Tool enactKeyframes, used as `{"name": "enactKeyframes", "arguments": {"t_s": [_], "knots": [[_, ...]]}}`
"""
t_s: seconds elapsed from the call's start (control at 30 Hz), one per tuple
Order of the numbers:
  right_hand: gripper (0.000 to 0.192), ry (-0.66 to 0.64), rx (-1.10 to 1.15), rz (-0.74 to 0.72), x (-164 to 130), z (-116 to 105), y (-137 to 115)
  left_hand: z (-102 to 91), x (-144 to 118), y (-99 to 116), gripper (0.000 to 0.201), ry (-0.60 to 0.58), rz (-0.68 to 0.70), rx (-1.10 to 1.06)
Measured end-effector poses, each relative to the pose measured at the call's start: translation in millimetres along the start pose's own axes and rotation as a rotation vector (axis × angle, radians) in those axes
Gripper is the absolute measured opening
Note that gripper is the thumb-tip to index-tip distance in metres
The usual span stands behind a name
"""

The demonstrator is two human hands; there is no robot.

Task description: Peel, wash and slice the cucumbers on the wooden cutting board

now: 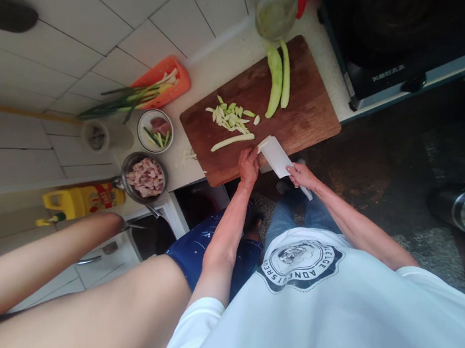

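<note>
A cleaver (275, 156) is held by its handle in my right hand (301, 175), its broad pale blade at the front edge of the wooden cutting board (306, 122). Curled fingers of my left hand (249, 166) grip a pale green gourd strip (263, 144) right beside the blade. Behind my left hand lies another peeled strip (232, 142). A pile of cut gourd pieces (228, 115) sits further back on the board. Two long light-green gourd lengths (275, 81) rest at the board's back right.
Left of the board stand a bowl of meat chunks (145, 177), a white bowl with meat and green pieces (155, 130) and an orange basket of scallions (166, 83). A gas stove (392, 24) is at right. Another person in blue patterned clothing (199, 246) is close on my left.
</note>
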State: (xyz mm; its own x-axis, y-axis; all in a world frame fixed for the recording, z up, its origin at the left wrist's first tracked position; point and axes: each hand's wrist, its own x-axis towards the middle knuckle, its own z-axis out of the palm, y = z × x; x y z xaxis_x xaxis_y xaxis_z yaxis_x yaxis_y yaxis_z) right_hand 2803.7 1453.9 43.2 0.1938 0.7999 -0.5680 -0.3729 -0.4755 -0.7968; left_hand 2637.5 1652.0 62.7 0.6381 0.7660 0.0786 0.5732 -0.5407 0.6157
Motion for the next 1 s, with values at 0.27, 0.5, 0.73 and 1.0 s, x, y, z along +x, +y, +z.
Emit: {"name": "enactKeyframes", "arguments": {"t_s": [0.27,0.5,0.73,1.0], "knots": [[0.053,0.010,-0.033,-0.018,1.8,3.0,1.2,-6.8,-12.3,-8.5,0.040,0.136,0.038,0.075],[0.049,0.024,-0.045,-0.017,5.5,4.6,-6.0,-9.1,-35.8,-11.5,0.040,0.127,-0.048,0.055],[0.046,0.007,-0.076,-0.006,6.1,10.8,-10.8,-1.4,-35.2,-17.2,0.040,0.114,-0.072,-0.003],[0.047,-0.024,-0.070,0.027,2.5,12.3,-6.4,2.9,-36.5,-26.2,0.039,0.124,-0.059,-0.006]]}}
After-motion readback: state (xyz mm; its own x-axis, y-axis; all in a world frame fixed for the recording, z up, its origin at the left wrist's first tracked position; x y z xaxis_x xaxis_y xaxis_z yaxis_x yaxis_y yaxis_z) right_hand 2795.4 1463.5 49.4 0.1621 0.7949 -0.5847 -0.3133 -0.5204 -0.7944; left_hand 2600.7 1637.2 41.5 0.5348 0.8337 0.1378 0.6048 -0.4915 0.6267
